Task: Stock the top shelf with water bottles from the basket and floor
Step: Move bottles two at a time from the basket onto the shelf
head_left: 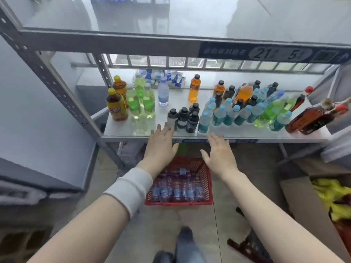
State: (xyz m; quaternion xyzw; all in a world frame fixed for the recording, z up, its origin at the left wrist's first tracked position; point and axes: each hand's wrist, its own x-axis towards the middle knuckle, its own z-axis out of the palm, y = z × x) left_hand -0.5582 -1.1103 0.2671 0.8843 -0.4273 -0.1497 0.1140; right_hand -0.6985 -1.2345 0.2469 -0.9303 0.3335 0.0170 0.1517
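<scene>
A red basket (208,184) full of several clear water bottles (176,191) with blue labels stands on the floor below the shelf unit. The top shelf (133,14) is a bare glossy grey surface with a blue price strip on its front edge. My left hand (161,144), a white wristband on its forearm, and my right hand (220,153) both hover above the basket with fingers spread, palms down, holding nothing. Their fingertips reach the front edge of the middle shelf (144,130).
The middle shelf carries several drinks: yellow-capped tea bottles (115,106), green soda bottles (140,100), black-capped bottles (183,117), blue-capped bottles (228,112), one clear water bottle (163,92). A cardboard box (311,209) with yellow packets sits at right. My shoes (182,245) are below.
</scene>
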